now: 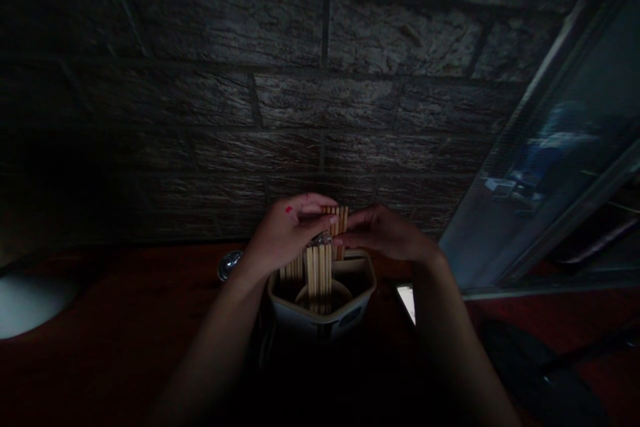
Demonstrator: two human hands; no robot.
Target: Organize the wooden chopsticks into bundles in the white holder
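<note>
A bunch of thin wooden chopsticks (342,221) stands upright between my two hands, above a light-rimmed container (371,280). My left hand (287,230), with red marks on its back, is closed on the bunch from the left. From the right, the fingers of my right hand (383,233) pinch the same bunch. More chopsticks (320,277) stand in the container below my left hand. Something shiny and clear shows between the bunches, too dim to make out. Part of the fingers is hidden behind the chopsticks.
The container stands on a dark reddish wooden table (165,307) against a rough brick wall (290,100). A small shiny metal object (230,265) lies left of it, and a phone with a lit screen (407,300) lies right. A glass panel (530,167) rises at the right.
</note>
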